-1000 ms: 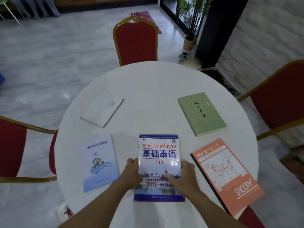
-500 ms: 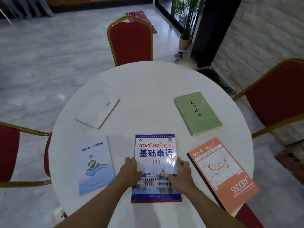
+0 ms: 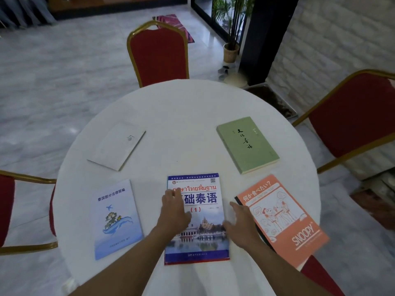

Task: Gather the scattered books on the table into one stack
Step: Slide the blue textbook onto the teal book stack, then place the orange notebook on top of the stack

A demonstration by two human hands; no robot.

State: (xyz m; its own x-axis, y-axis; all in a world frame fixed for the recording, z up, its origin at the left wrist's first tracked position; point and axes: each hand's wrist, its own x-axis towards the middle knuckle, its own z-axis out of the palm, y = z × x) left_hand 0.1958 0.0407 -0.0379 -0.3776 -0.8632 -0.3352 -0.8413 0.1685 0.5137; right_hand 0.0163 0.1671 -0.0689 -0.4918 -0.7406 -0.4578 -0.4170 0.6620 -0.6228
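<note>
Several books lie apart on a round white table (image 3: pixel 183 124). A blue Thai-language textbook (image 3: pixel 201 238) lies flat at the near centre. My left hand (image 3: pixel 174 210) hovers over its left half, fingers spread, holding nothing. My right hand (image 3: pixel 240 226) is open at the textbook's right edge, beside an orange Snoopy notebook (image 3: pixel 284 218). A pale blue booklet (image 3: pixel 116 218) lies to the left. A white booklet (image 3: pixel 118 146) sits at the far left and a green book (image 3: pixel 248 144) at the far right.
Red chairs with gold frames stand around the table: one at the far side (image 3: pixel 159 54), one on the right (image 3: pixel 359 116), one on the left (image 3: pixel 12 210). A potted plant (image 3: pixel 230 50) stands on the floor beyond.
Both hands have let go of the blue textbook's sides. The left hand has moved forward over the cover, and the right hand has shifted out toward the orange notebook.
</note>
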